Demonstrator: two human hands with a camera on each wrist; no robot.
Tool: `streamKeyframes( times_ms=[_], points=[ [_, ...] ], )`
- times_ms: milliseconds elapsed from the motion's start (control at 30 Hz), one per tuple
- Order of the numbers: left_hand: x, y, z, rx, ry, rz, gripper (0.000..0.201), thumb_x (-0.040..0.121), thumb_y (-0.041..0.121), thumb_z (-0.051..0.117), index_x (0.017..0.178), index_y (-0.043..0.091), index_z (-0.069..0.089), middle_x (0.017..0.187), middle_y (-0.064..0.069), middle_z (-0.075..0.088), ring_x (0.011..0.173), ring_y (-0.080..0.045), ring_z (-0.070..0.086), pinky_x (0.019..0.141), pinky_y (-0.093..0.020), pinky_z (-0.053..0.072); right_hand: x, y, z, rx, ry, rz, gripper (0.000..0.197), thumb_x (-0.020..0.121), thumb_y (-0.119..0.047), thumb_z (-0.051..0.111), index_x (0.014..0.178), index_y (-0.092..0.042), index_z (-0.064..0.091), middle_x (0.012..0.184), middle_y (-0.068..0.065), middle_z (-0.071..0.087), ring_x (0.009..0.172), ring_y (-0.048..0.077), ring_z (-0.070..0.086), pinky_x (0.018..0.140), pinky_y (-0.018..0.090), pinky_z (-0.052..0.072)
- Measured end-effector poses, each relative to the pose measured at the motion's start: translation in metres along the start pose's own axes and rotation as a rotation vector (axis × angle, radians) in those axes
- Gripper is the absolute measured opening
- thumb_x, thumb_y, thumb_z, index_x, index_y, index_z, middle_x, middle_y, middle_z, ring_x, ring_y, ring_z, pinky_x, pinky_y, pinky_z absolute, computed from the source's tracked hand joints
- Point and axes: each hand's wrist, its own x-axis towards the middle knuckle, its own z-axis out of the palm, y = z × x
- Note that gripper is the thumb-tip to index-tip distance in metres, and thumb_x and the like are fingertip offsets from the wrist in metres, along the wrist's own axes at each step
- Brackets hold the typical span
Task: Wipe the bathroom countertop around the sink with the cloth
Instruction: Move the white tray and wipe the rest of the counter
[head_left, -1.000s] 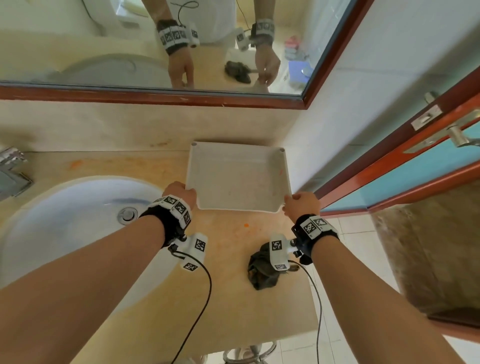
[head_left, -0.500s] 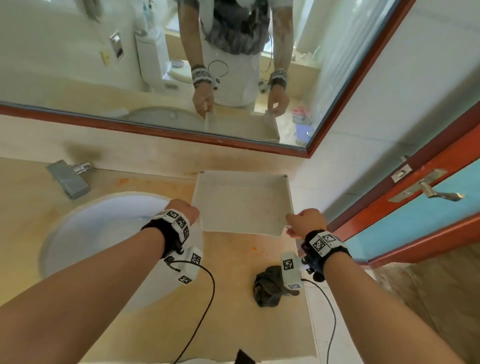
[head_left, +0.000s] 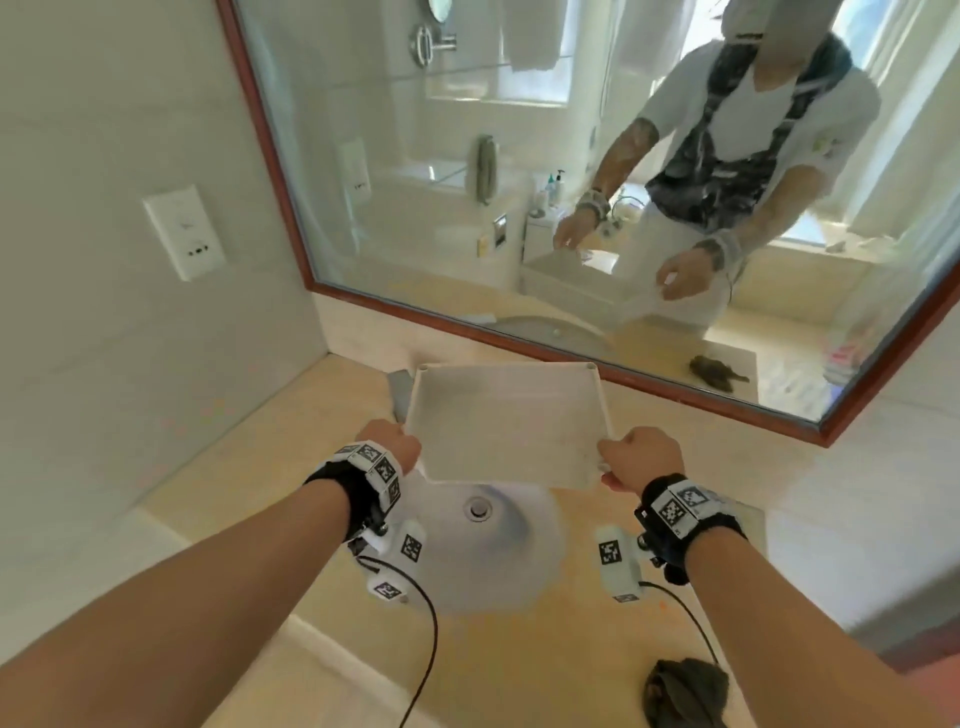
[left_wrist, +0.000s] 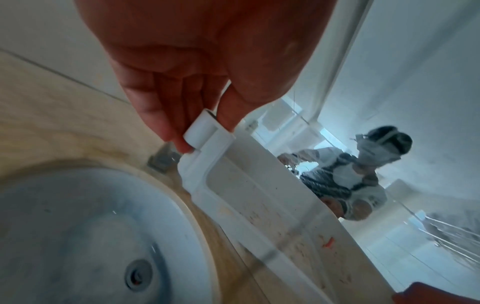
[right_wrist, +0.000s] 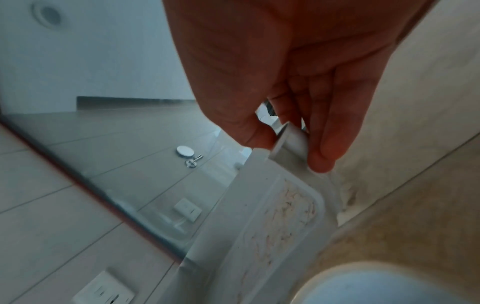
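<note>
Tray (head_left: 498, 421) now over sink (head_left: 498, 561) (lifted)

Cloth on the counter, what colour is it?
Dark brownish-grey; the cloth shows best in the head view, crumpled on the counter.

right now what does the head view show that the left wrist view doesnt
Only the head view shows the dark cloth lying on the countertop, the right hand on the tray's right corner and the wall socket. Only the left wrist view shows the left hand's fingers pinching the tray's corner tab and orange specks on the tray. Both show the left hand, white tray, sink and mirror.
</note>
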Motion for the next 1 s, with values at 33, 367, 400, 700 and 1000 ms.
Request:
streamKeyframes(
  times_ms=[33,367,400,700,1000],
  points=[
    [-0.007,-0.008,-0.016,-0.005,0.035,-0.01,0.023,0.068,0.029,0.06,0.073,0.009,0.071,0.077,-0.013,0.073,0.072,-0.031,0.072,0.073,-0.047,0.061,-0.005,-0.009,0.013,0.016,-0.023,-0.022,0.025,0.084,-0.027,0.063,0.07,-0.006,0.063,0.06,0.006,0.07,0.052,0.019,0.069,0.057,0.03,0.058],
    [-0.023,-0.134,-0.136,-0.145,0.278,-0.169,0.017,0.082,0.017,0.06,0.068,0.009,0.066,0.057,-0.006,0.058,0.052,-0.022,0.053,0.051,-0.024,0.042,-0.049,-0.135,0.138,-0.139,-0.198,-0.265,0.027,0.08,-0.031,0.06,0.068,-0.008,0.067,0.055,0.002,0.069,0.058,0.018,0.068,0.054,0.024,0.05],
    [-0.018,-0.147,-0.147,-0.145,0.277,-0.181,0.017,0.082,0.018,0.061,0.068,0.009,0.067,0.057,-0.005,0.058,0.051,-0.022,0.052,0.05,-0.023,0.041,-0.05,-0.15,0.152,-0.166,-0.209,-0.285,0.027,0.078,-0.031,0.06,0.069,-0.007,0.068,0.055,0.001,0.069,0.058,0.018,0.068,0.056,0.025,0.052],
    [0.061,-0.244,-0.224,-0.155,0.181,-0.229,0.022,0.07,0.035,0.066,0.061,0.015,0.066,0.056,-0.001,0.059,0.053,-0.021,0.055,0.056,-0.026,0.045,-0.026,-0.237,0.29,-0.348,-0.251,-0.315,0.028,0.074,-0.028,0.057,0.07,-0.002,0.068,0.064,0.006,0.071,0.062,0.023,0.067,0.065,0.032,0.058],
    [0.112,-0.3,-0.232,-0.16,0.024,-0.408,0.023,0.076,0.03,0.081,0.077,0.01,0.07,0.075,-0.004,0.071,0.066,-0.017,0.066,0.06,-0.025,0.051,0.012,-0.264,0.383,-0.55,-0.324,-0.273,0.013,0.084,-0.017,0.053,0.076,-0.007,0.058,0.065,0.003,0.053,0.054,0.015,0.047,0.049,0.022,0.038]
  ],
)
